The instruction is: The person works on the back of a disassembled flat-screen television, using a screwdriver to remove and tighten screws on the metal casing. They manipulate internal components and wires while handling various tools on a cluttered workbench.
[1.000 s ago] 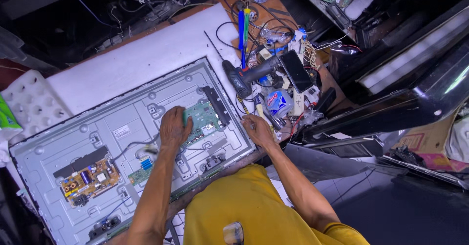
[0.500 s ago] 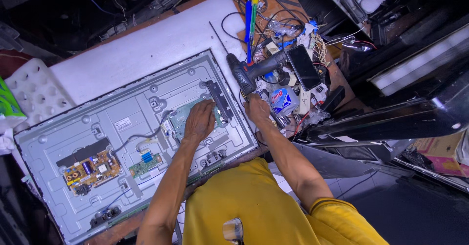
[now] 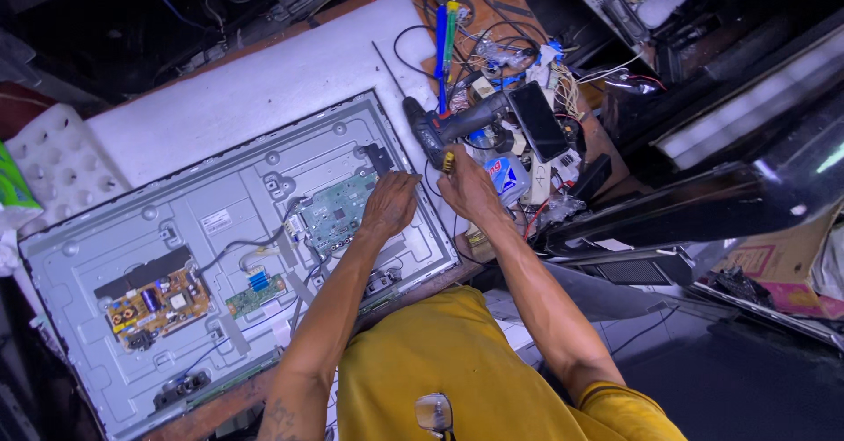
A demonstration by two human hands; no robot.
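The person leans over an opened TV panel (image 3: 176, 230) lying back-up on the desk (image 3: 264, 89). The left hand (image 3: 389, 204) rests with curled fingers on the right edge of the green main board (image 3: 338, 211); whether its grip pinches a connector or only presses down cannot be told. The right hand (image 3: 468, 186) is closed around a yellow-handled screwdriver (image 3: 448, 160), held just off the panel's right rim.

The work looks to be at the main board's fixings or plugs. The next move would call for bringing the screwdriver tip squarely onto a screw near the board while the left hand steadies it.

A cordless drill (image 3: 453, 126) lies just beyond the right hand, with a phone (image 3: 538, 120) and a tangle of wires (image 3: 527, 72) crowding that corner, so there is little room for the elbow. Farther left on the panel sit the yellow power board (image 3: 156, 302) and a small green board (image 3: 253, 293), well apart from both hands. Cables run across the panel between the boards and could snag.
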